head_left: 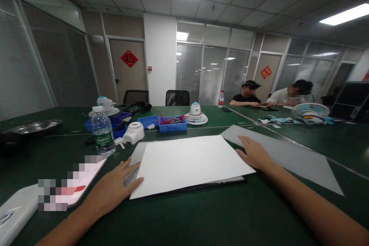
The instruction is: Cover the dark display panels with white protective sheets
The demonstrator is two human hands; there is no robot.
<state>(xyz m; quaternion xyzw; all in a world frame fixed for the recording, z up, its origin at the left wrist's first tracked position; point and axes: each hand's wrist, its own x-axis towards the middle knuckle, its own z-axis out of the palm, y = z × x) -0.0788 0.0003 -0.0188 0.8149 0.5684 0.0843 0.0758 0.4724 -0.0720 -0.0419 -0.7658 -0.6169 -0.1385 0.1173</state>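
Note:
A large white sheet of paper (187,165) lies at a slight angle in front of me, over a flat dark-edged board (230,180) that shows along its near side. My left hand (118,182) rests at the sheet's left edge, fingers spread and thumb on the paper. At the right edge, my right hand (253,152) has its fingers stretched out, with the thumb touching the paper's border. Under that hand and beyond it lies a grey translucent sheet (296,157). Neither hand grips anything.
On the green table (196,223), a water bottle (102,134) and a phone (89,180) stand left. Behind the paper are a white plastic housing (134,132), a blue tray of coloured wires (173,125) and a fan part (196,115). Two people (246,94) sit far right.

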